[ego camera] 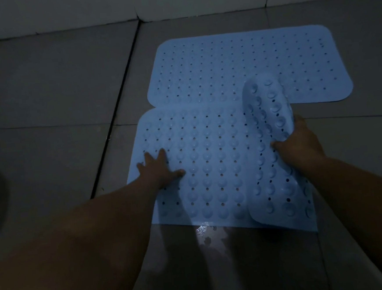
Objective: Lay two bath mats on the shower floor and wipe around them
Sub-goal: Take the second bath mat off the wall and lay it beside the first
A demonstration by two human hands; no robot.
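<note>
Your left hand [158, 168] presses flat, fingers spread, on the near bath mat [200, 157], while your right hand [299, 141] grips that mat's right end, folded over with its suction cups facing up. This mat lies on the shower floor [56, 98], its far edge touching or just overlapping the far bath mat [243, 65], which lies flat. If you let the flap drop carelessly, it may crease or land across the far mat. Water [202, 232] glistens at the near edge, so the cups might slide before they grip.
</note>
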